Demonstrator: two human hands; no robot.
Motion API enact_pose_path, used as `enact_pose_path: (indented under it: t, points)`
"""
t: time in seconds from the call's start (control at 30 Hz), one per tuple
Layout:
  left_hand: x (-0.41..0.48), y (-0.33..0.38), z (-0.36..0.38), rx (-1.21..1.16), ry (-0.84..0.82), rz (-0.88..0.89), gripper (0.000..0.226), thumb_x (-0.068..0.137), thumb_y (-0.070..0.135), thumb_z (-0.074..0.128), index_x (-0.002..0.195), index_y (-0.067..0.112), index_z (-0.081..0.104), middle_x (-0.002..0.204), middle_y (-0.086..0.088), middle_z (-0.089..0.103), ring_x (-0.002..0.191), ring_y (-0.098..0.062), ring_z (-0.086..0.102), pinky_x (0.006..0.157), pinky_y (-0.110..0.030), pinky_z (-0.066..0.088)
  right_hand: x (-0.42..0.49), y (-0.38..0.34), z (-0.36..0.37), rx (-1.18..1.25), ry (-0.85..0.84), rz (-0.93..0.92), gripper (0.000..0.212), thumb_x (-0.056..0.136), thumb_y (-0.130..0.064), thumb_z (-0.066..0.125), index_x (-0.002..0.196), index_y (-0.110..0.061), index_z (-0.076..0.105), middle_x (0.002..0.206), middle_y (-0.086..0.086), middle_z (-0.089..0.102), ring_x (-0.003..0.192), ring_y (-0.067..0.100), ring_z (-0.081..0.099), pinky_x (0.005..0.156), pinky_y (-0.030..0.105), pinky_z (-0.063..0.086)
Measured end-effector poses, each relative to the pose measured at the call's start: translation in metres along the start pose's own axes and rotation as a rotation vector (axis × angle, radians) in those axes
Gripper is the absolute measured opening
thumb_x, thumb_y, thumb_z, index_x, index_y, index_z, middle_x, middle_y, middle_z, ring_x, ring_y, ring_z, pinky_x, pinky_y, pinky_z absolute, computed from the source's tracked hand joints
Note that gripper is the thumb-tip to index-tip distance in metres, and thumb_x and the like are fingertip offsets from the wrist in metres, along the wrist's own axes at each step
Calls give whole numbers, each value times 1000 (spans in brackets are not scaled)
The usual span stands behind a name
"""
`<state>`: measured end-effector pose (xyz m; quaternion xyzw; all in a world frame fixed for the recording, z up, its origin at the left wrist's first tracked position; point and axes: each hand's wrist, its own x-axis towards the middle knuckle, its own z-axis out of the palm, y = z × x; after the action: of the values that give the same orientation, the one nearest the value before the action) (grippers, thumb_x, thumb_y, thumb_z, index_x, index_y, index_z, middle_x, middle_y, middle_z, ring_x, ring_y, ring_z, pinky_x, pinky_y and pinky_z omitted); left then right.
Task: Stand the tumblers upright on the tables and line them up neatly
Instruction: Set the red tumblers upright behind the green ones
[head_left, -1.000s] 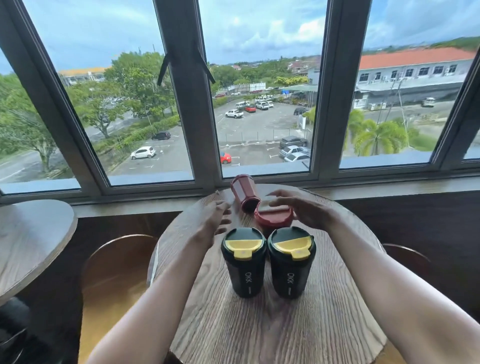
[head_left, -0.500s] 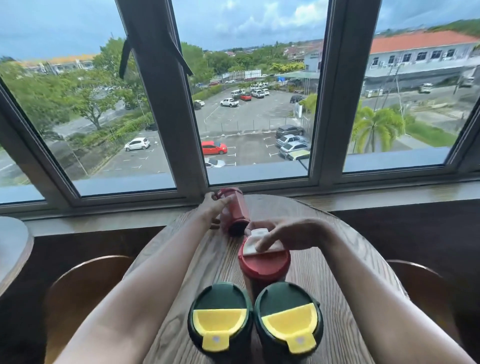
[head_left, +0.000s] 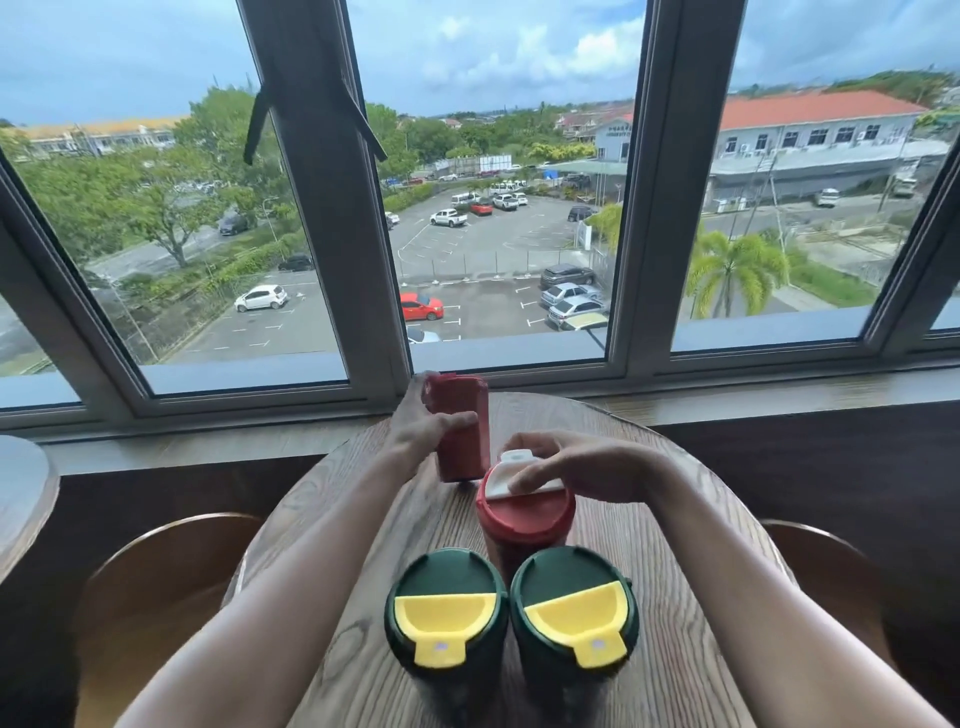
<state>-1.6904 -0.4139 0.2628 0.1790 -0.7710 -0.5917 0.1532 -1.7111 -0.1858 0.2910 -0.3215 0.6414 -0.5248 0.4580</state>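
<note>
Two dark green tumblers with yellow lids, one on the left (head_left: 445, 613) and one on the right (head_left: 574, 608), stand upright side by side at the near side of the round wooden table (head_left: 322, 525). Behind them stands a red tumbler with a white-flapped lid (head_left: 524, 519); my right hand (head_left: 576, 467) rests on that lid, fingers curled over its rim. Further back, my left hand (head_left: 426, 431) grips a second red tumbler (head_left: 460, 421), which is upside down, its base uppermost and tilted toward the window, its lid end near the tabletop.
A window frame and wooden sill (head_left: 727, 400) run right behind the table. Curved wooden chair backs sit at the left (head_left: 156, 561) and right (head_left: 826, 566). The edge of another round table (head_left: 26, 493) shows at far left.
My left hand has closed around the lying red tumbler and raised it to a steeper angle. My right hand stays on the upright red tumbler's lid. The camera has moved closer.
</note>
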Motion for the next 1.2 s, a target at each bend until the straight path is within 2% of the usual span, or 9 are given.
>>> enact_pose_path:
  t: [0.1,0.2,0.3,0.43,0.57,0.67,0.8,0.93,1.2]
  points:
    - [-42,-1,-9,135,57,226,80,62,6,88,127,15,42,110,-3,56,91,-13,59,81,-28,50,-9,8,9,-37,135,-47,39,81,-17,74,115,-5,60,102,9,65,93,22,59,80,34,42]
    - [-72,-11,-18,238,119,359,84,58,6,90,125,16,41,115,-10,47,96,-17,54,83,-30,52,-18,12,20,-41,230,-90,40,81,-21,73,118,-8,63,107,14,67,95,24,62,81,38,43]
    - [-91,-19,-29,199,51,417,79,58,-5,87,121,5,40,110,2,49,93,1,51,69,-9,52,-21,13,29,-68,305,-105,42,79,-27,74,116,-10,65,116,23,66,95,25,63,82,41,42]
    - [-109,-18,-38,86,-75,364,69,67,-17,77,117,1,33,106,7,48,92,-2,54,67,-7,51,-23,14,38,-67,388,-131,53,70,-34,78,116,-11,64,119,24,64,96,25,63,82,41,44]
    - [-108,-7,-49,-10,-198,218,55,79,30,69,120,12,36,112,-1,57,96,-5,58,67,-14,50,-25,21,39,-54,467,-142,65,63,-41,81,118,-12,60,120,24,63,96,25,64,80,38,48]
    - [-93,-7,-48,-68,-134,121,50,77,47,63,114,21,41,122,-10,58,107,-20,60,84,-36,46,-26,24,39,-54,479,-160,56,70,-38,78,118,-14,62,117,19,67,97,24,65,77,35,49]
    - [-81,-3,-46,-164,-138,-31,75,65,34,73,133,17,45,121,-8,61,105,-21,62,80,-34,50,-32,26,42,-59,431,-157,49,75,-30,72,121,-15,60,108,7,69,89,14,66,67,21,50]
    - [-87,0,-52,-136,-152,-14,59,62,28,75,119,12,66,110,-13,72,91,-21,67,76,-32,55,-32,26,44,-69,425,-149,50,74,-27,70,121,-15,61,107,7,70,88,15,65,65,22,49]
    - [-115,0,-61,-128,-238,38,47,67,26,74,113,15,69,107,-10,74,96,-24,70,79,-35,57,-35,23,48,-111,484,-216,48,68,-31,73,112,-15,68,94,3,70,80,15,61,57,19,45]
